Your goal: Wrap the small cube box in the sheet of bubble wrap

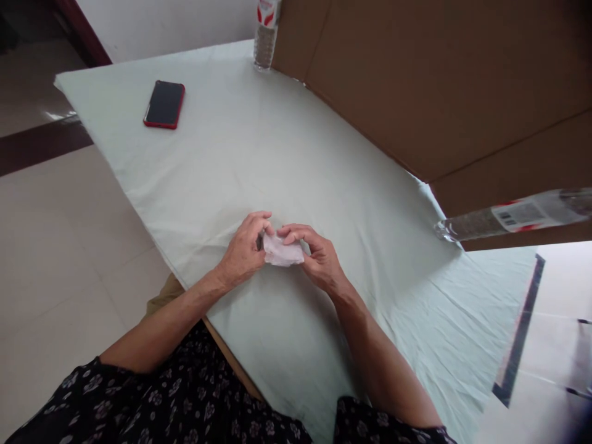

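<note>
A small, pale pinkish-white object [283,251], perhaps folded paper or a cloth packet, is held between my two hands above the near part of the table. My left hand [245,246] grips its left end, thumb and fingers bent round it. At the right end, my right hand [319,256] pinches it, with the thumb below and the fingers along the top edge. What exactly the object is cannot be made out.
Pale green cloth covers the table [222,148]. A phone with a red case [164,105] lies at the far left. Large brown cardboard [416,80] stands at the back right, with one clear bottle [265,37] at its left end and another [518,216] at its right.
</note>
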`<state>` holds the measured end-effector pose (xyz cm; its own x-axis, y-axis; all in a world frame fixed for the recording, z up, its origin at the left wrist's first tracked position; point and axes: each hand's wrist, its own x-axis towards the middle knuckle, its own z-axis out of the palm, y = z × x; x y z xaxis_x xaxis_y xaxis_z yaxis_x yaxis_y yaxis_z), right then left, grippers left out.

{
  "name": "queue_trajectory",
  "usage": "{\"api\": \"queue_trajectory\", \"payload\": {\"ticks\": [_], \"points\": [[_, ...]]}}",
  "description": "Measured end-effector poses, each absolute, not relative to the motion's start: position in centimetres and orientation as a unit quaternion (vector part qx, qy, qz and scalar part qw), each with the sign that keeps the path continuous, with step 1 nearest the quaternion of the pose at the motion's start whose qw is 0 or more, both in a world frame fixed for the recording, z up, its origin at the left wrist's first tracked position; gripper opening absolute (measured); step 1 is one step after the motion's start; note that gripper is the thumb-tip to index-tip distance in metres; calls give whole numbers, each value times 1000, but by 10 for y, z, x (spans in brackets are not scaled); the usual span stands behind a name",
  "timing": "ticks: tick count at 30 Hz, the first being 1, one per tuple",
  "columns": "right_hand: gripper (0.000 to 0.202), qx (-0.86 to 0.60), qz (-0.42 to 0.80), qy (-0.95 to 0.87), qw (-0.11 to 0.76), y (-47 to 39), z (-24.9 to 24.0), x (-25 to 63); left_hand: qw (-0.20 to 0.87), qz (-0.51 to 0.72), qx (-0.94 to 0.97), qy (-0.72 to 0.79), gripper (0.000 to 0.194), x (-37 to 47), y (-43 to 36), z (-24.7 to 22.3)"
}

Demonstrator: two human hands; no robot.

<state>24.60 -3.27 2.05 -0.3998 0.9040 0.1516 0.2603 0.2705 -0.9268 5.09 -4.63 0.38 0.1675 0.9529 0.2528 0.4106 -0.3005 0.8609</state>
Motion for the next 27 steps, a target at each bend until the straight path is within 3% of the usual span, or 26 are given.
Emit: {"api": "queue_trajectory", "payload": {"ticks": [7,11,13,17,22,27], "points": [[19,-393,309,-805,319,-52,17,260,316,369,751,447,16,35,-51,12],[36,-359,253,-845,307,-55,5,263,293,308,826,371,50,15,-55,12],[32,-359,235,-844,320,-53,0,261,270,296,841,364,54,12,-54,10],[25,-416,313,-775,360,-42,3,256,301,348,798,389,43,22,-43,9],[40,-486,515,-628,324,-41,15,251,480,302,687,454,25,32,-31,27],[41,-522,464,-642,316,-47,12,249,547,269,626,486,23,35,-29,31]]}}
